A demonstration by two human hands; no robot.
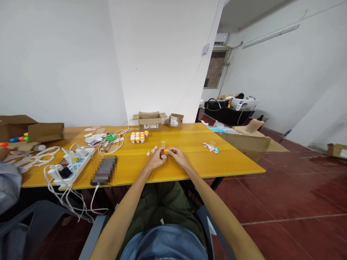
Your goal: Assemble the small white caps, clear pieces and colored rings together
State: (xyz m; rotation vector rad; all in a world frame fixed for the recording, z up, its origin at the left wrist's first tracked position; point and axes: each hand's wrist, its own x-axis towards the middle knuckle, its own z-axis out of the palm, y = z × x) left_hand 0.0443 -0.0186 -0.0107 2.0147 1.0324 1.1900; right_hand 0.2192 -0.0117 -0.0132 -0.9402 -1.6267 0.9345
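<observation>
My left hand is closed around the side of a small clear cup just above the table's near part. Facing it, my right hand has its fingers pinched on a small orange piece, whose kind is too small to make out. The fingertips of both hands meet around these two things and partly hide them. A second clear cup stands just beyond my hands. Left of it lie several small white printed pieces.
Small tubs with white lids and orange sides stand grouped beyond my left hand. Two cardboard boxes sit at the back. White pieces and a clear cup lie right. A phone, power strip and cables are left, beside another person's sleeve.
</observation>
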